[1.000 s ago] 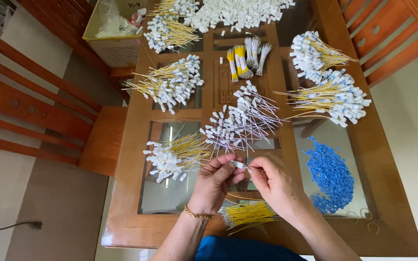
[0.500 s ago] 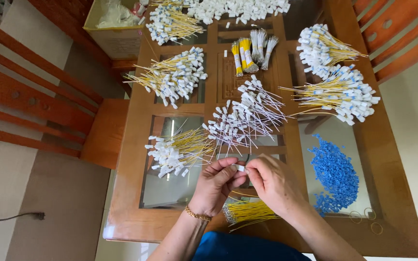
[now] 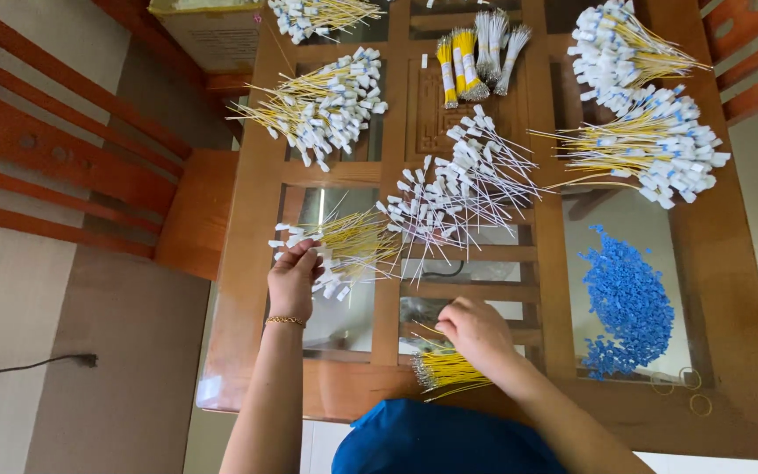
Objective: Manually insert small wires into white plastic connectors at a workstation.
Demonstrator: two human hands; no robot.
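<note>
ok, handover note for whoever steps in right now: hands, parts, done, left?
Left hand: fingers on the tagged yellow-wire pile, whether gripping cannot be told.
Right hand: over the untagged yellow wire bundle at the near edge, grip hidden.
Blue pieces heaped on the right of the glass table.
Done: several tagged piles lie further back, including a white-wire pile.
Left: the near bundle has no tags.

My right hand (image 3: pixel 475 329) covers the near end of the yellow bundle (image 3: pixel 449 369), so I can't see its fingertips. The top edge crops the box (image 3: pixel 212 26) and the far pile (image 3: pixel 322 16).
</note>
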